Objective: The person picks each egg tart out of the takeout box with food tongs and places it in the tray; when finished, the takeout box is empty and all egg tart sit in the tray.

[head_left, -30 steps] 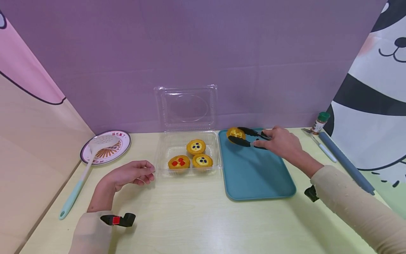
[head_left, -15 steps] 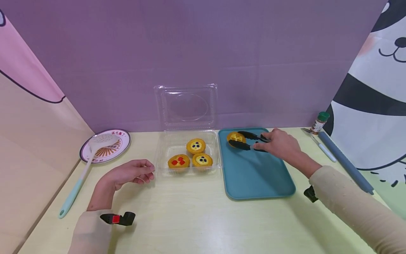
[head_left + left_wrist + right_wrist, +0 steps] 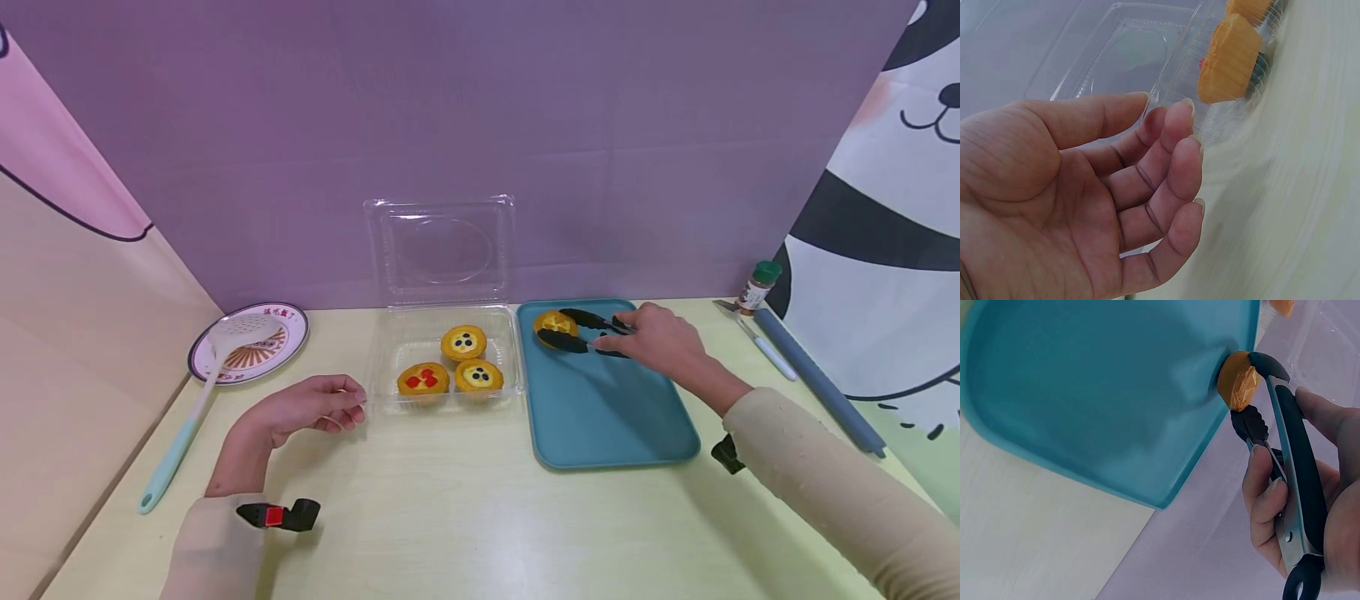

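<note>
My right hand (image 3: 662,337) grips black-and-silver tongs (image 3: 1297,469). Between the tong heads is an egg tart (image 3: 555,323) with yellow pieces on top, at the far left corner of a teal tray (image 3: 611,408); whether it touches the tray I cannot tell. My left hand (image 3: 311,408) pinches the front left corner of a clear plastic container (image 3: 390,333) between thumb and forefinger, other fingers loosely bent. The container's lid (image 3: 442,250) stands raised. Inside sit a red-topped tart (image 3: 423,381) and two tarts with dark berries, one at the back (image 3: 463,343), one in front (image 3: 479,377).
At left, a slotted turner (image 3: 180,450) lies across a patterned plate (image 3: 281,354). Beyond the tray at right are a green-capped jar (image 3: 756,287), a small white-handled spatula (image 3: 765,346) and a long blue-grey bar (image 3: 821,383). A purple backdrop (image 3: 450,125) rises behind the table.
My right hand has brought the tongs and tart slightly nearer and lower, from the tray's far edge onto its corner area. My left hand and the container have stayed put.
</note>
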A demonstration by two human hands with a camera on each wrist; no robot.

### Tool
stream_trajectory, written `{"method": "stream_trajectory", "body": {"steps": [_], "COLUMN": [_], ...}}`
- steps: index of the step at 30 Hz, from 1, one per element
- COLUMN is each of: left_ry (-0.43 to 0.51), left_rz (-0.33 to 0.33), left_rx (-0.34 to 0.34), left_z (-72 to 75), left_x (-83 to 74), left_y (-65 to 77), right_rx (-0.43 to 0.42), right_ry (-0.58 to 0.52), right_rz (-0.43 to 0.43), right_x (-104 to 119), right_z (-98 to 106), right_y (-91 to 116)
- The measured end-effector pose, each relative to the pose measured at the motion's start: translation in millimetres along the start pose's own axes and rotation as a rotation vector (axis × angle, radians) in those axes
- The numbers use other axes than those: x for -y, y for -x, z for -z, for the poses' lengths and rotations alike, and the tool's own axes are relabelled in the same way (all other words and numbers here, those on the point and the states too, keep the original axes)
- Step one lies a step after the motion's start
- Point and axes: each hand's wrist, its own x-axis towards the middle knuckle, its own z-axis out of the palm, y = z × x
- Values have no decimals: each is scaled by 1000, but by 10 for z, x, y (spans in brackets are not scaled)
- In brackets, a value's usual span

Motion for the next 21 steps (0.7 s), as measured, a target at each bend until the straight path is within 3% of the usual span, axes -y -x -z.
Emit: {"method": "stream_trajectory", "body": {"steps": [21], "left_ry": [5], "left_rz": [-11], "left_rx": [0], "left_z": [15], "left_x": [43], "left_y": [-14], "right_rx": [5], "right_ry": [-17], "right_rz": [0], "right_x": [-4], "right_z": [-37], "right_y": [-18]}}
